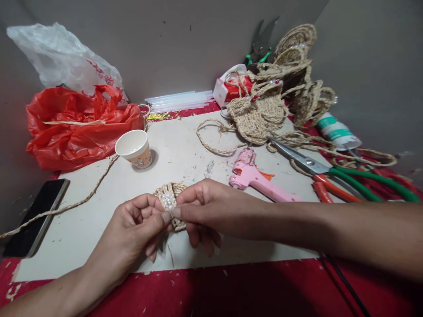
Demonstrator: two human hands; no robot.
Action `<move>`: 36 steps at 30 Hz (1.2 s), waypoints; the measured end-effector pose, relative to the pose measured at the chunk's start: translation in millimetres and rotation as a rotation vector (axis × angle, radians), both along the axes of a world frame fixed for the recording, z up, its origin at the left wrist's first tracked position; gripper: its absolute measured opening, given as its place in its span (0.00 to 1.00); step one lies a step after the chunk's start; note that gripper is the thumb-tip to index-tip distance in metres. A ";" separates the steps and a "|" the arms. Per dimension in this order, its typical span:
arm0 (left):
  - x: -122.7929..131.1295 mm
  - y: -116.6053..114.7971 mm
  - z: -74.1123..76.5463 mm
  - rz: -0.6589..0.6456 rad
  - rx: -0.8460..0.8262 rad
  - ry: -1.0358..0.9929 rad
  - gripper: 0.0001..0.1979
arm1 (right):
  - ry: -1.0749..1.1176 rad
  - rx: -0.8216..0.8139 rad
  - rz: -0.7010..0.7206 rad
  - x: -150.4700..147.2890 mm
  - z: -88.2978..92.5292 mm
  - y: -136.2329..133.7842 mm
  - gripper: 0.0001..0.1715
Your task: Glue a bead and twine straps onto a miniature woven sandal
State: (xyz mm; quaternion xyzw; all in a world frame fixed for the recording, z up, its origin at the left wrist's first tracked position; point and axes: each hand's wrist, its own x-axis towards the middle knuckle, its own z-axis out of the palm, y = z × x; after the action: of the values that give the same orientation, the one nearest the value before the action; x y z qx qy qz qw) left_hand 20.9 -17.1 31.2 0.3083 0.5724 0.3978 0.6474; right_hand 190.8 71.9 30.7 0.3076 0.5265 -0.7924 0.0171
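Both hands meet over a small round woven straw piece [180, 225] with a cluster of white beads [169, 200] on its middle. My left hand [139, 224] has thumb and fingers closed at the lower edge of the beads, on the piece's left side. From the right, my right hand [205, 209] pinches at the same spot, its thumb tip almost against the left thumb. Its lower fingers hang below the piece. Whatever fine part lies between the fingertips is too small to make out. A thin straw strand [170, 255] dangles beneath.
A paper cup [134, 149] stands behind my left hand. A pink glue gun [261, 180] and large shears [310, 165] lie to the right. Woven straw pieces [261, 114] pile up behind them. A red plastic bag [82, 127] and a phone [36, 218] are at left.
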 end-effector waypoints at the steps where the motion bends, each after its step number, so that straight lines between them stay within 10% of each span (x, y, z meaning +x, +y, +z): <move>1: 0.2 -0.2 0.4 0.002 0.000 -0.002 0.12 | 0.000 0.001 -0.003 0.0 -0.4 -0.1 0.13; 36: -2.3 1.2 -0.1 -0.039 0.015 -0.022 0.07 | 0.070 -0.028 -0.080 -2.4 -8.0 -2.7 0.22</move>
State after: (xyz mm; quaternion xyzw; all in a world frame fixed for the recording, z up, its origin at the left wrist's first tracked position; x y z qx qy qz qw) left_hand 18.6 -15.9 31.1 0.3201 0.5561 0.3926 0.6589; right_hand 188.4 69.1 22.7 0.3004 0.5028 -0.8100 -0.0285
